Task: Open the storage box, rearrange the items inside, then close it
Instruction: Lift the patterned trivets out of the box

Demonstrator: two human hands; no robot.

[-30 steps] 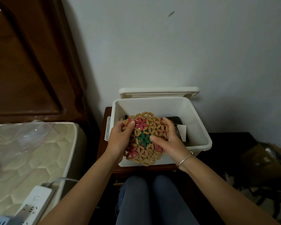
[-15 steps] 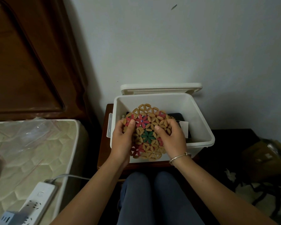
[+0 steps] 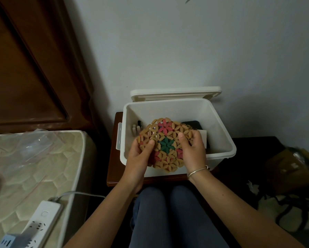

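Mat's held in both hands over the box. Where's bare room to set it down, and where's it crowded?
Bare: the mattress patch between plastic bag and power strip. Crowded: the box back-left holds pens, the right side a black item and white card. The floor under the mat is hidden.

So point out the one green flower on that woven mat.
The green flower sits at the centre of the mat, between the thumbs of the left hand and right hand. The other flowers are pink or plain tan.
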